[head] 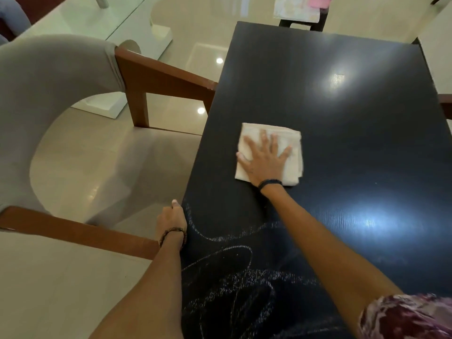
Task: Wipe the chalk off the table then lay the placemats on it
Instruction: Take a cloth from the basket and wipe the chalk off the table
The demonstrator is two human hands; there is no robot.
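While the left hand point(172, 220) curls over the dark glossy bench point(342, 118) edge, I see the right hand point(265, 160), fingers point(274, 143) spread flat, pressing a folded cream cloth point(291, 170) mid-bench, white chalk scribbles point(234, 277) nearer me.

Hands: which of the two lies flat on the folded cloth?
The right hand, fingers spread and pressing the beige cloth onto the dark table. The left hand instead grips the table's near left edge, beside the chalk marks.
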